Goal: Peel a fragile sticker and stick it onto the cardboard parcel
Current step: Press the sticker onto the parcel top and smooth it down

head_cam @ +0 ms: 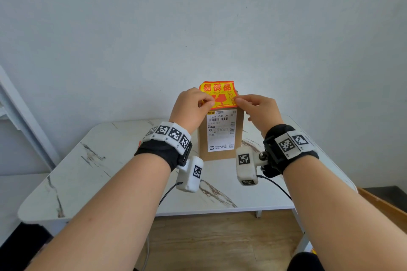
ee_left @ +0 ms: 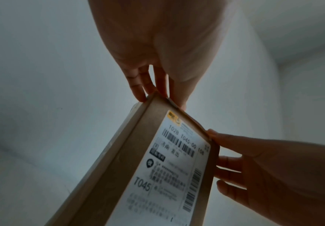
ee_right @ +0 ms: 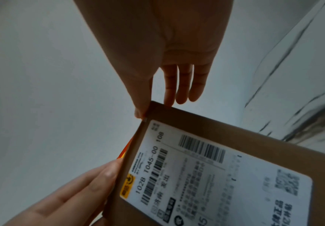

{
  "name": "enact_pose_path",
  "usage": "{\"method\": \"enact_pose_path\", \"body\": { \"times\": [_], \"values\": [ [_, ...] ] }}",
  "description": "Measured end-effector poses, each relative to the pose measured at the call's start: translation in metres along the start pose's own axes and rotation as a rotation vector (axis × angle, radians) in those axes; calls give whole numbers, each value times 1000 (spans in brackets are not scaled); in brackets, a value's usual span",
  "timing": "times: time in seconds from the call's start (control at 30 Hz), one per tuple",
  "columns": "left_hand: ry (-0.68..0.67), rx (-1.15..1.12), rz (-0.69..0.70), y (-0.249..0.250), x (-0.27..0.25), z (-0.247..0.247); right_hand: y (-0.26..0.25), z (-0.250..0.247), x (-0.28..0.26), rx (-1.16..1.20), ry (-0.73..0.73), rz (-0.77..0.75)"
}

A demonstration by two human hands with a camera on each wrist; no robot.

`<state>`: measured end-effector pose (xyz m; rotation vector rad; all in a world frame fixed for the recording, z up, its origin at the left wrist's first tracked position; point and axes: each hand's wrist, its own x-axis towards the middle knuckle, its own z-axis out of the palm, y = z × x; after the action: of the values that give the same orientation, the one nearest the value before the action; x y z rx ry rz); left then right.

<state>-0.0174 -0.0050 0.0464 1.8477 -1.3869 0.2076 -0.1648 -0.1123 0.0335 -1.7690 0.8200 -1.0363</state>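
A brown cardboard parcel point(head_cam: 220, 156) stands upright on the table, its white shipping label point(head_cam: 221, 132) facing me. A yellow-and-red fragile sticker point(head_cam: 218, 92) sits over the parcel's top edge, its upper right corner curled. My left hand point(head_cam: 206, 102) pinches the sticker's lower left edge and my right hand point(head_cam: 240, 101) pinches its lower right edge. In the left wrist view, left fingers point(ee_left: 144, 91) sit at the parcel's point(ee_left: 119, 160) top corner. The right wrist view shows my thumb at the parcel's point(ee_right: 235, 130) corner and a sliver of sticker point(ee_right: 126, 150). Whether the sticker touches the cardboard, I cannot tell.
The parcel stands mid-back on a white marble-pattern table point(head_cam: 88, 171) set against a pale wall. A small orange object point(head_cam: 139, 144) peeks out behind my left wrist. A wooden edge point(head_cam: 383, 204) lies at the right, with wood floor below the table front.
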Motion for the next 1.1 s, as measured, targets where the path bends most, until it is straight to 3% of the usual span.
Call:
{"method": "enact_pose_path", "body": {
  "times": [0.17, 0.37, 0.87, 1.1],
  "values": [
    [50, -6, 23, -7, -7, 2, 2, 5, -1, 23, 58, 1],
    [3, 38, 23, -6, -6, -1, 3, 19, 1, -133, 62, -57],
    [-123, 25, 6, -8, -3, -9, 19, 0, 2, 278, -158, 60],
    [-150, 15, -15, -5, -3, -12, 20, -2, -3, 307, -169, 74]
  ]
}}
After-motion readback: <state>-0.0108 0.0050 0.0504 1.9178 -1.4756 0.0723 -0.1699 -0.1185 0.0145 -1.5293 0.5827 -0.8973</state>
